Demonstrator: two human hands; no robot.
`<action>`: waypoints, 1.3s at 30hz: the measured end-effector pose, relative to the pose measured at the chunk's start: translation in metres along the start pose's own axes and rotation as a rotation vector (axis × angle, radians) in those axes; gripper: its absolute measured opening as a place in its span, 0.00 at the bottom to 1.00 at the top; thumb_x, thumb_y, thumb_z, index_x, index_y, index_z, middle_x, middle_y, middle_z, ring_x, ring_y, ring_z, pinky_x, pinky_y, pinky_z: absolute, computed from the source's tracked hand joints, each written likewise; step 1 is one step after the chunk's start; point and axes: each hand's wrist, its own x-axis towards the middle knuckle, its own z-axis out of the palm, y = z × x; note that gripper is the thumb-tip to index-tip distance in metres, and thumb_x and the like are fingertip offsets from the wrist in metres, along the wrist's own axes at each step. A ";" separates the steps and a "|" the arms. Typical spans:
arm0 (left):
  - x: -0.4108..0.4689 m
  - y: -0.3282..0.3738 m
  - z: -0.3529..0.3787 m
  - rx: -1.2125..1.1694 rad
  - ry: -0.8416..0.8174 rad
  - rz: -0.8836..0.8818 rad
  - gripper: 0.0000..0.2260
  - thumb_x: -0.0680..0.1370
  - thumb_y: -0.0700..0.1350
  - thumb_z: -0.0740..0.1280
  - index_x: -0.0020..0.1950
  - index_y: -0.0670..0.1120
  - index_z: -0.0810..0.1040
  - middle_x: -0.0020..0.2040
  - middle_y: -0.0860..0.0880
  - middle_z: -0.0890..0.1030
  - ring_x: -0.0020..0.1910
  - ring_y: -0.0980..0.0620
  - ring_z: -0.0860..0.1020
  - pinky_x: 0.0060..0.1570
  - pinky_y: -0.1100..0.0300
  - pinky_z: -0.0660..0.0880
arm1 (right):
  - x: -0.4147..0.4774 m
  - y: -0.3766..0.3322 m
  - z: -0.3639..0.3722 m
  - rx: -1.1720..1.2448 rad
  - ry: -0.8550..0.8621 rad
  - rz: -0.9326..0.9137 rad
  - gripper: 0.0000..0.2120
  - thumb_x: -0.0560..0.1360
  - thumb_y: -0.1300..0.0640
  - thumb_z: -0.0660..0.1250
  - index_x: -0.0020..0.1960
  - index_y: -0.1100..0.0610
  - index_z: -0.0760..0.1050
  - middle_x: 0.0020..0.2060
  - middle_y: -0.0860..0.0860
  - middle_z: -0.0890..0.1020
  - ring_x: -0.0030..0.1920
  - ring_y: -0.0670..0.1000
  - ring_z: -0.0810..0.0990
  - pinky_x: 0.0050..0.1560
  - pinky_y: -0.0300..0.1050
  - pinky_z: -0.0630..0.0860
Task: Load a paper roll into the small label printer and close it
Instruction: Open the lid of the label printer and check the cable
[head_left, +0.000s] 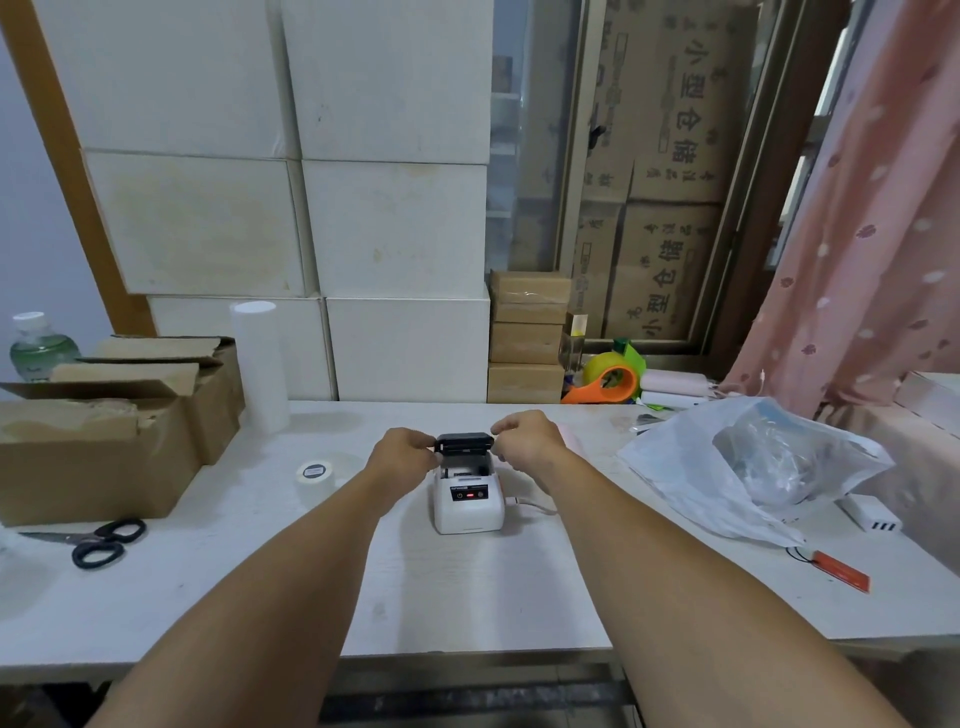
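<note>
A small white label printer (469, 506) stands mid-table with its dark lid (464, 442) tilted up and the paper bay showing below it. My left hand (405, 453) pinches the lid's left end. My right hand (524, 441) holds the lid's right end, fingers curled over it. A white paper roll (314, 475) lies flat on the table to the printer's left, apart from both hands. A thin white cable (530, 503) runs from the printer's right side.
Open cardboard boxes (104, 431) and black scissors (98, 540) sit at the left. A tall white tube (260, 364) stands behind the roll. A plastic bag (748, 462), a white adapter (870, 514), an orange tag (839, 569) and an orange tape dispenser (608, 384) lie at the right.
</note>
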 end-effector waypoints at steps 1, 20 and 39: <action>0.001 -0.001 0.001 0.004 0.020 0.007 0.09 0.78 0.38 0.70 0.58 0.43 0.85 0.51 0.44 0.83 0.51 0.43 0.79 0.58 0.50 0.77 | 0.002 0.003 0.000 0.017 0.004 -0.002 0.10 0.77 0.66 0.69 0.51 0.54 0.83 0.49 0.53 0.82 0.55 0.56 0.81 0.57 0.47 0.79; 0.037 -0.011 0.006 0.235 0.207 0.153 0.15 0.80 0.50 0.69 0.35 0.47 0.78 0.33 0.47 0.75 0.34 0.49 0.69 0.36 0.57 0.66 | 0.041 0.024 0.009 0.137 0.084 -0.126 0.07 0.78 0.51 0.74 0.54 0.51 0.87 0.48 0.50 0.87 0.52 0.53 0.84 0.53 0.47 0.79; 0.044 0.001 0.010 0.275 0.161 -0.024 0.16 0.79 0.52 0.70 0.37 0.44 0.74 0.33 0.46 0.74 0.33 0.45 0.70 0.35 0.56 0.66 | 0.036 0.014 0.022 -0.373 -0.082 -0.216 0.03 0.73 0.52 0.73 0.43 0.49 0.85 0.44 0.48 0.86 0.48 0.52 0.83 0.48 0.48 0.81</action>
